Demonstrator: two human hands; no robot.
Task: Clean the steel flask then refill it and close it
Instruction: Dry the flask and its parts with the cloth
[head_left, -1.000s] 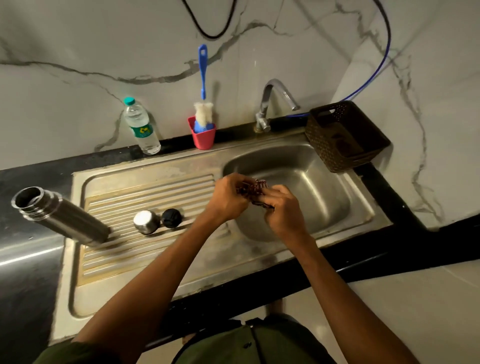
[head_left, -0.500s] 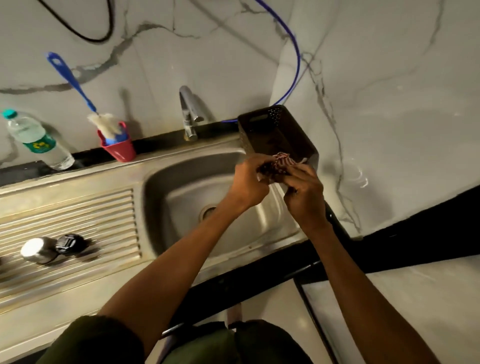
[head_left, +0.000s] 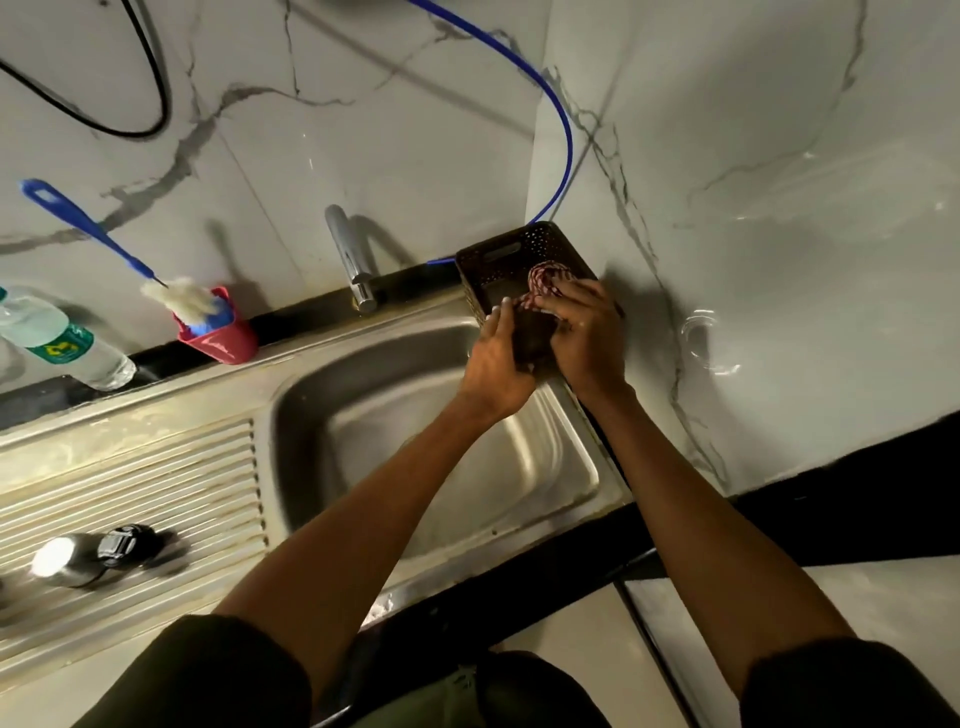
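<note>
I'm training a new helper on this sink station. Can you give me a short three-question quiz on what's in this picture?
1. True or false: water is running from the tap.
2. What do both hands hold? A) bottle brush B) striped cloth C) plastic bottle
3. The bottle brush stands in a ____ cup.

Key: 1 false. 2 B: the left hand and right hand hold the striped cloth at the dark basket. 3 red.

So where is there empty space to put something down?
The sink bowl is bare, between the ribbed drainboard and the basket. The ribs are free too, from the two caps over to the bowl. It's crowded at the basket, where both hands hold a cloth, and along the back ledge by the bottle, cup and tap.
</note>
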